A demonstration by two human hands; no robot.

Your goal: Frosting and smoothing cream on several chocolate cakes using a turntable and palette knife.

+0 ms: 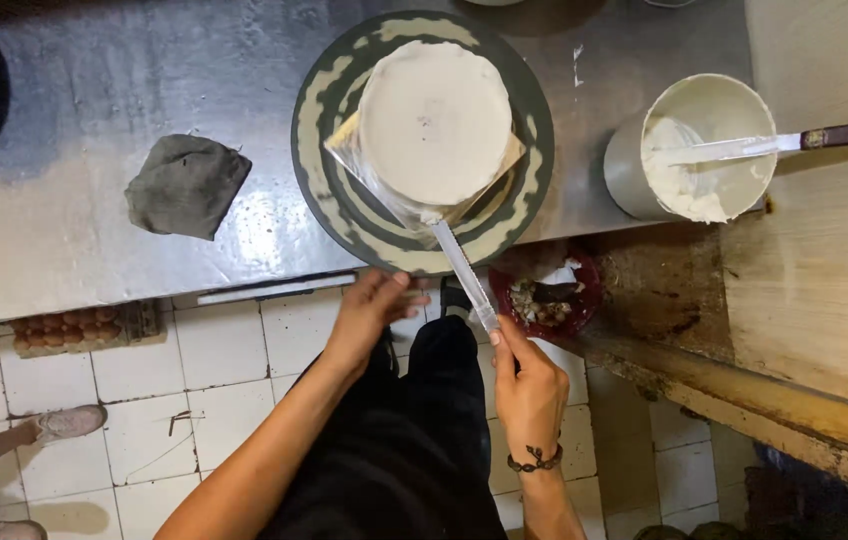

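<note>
On the steel desk (94,220), the right hand (529,385) fingers pinch a long white-smeared spatula (464,270) against the round white-frosted cake (434,120), while left hand (374,305) fingers grip the striped turntable (319,160) rim.

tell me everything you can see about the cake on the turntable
The cake is a tall round one, coated all over in smooth white frosting with a flat top. It stands upright on a square board at the middle of the round turntable on the metal counter. The long blade of a spatula, held in the right hand, touches its near side.
</note>
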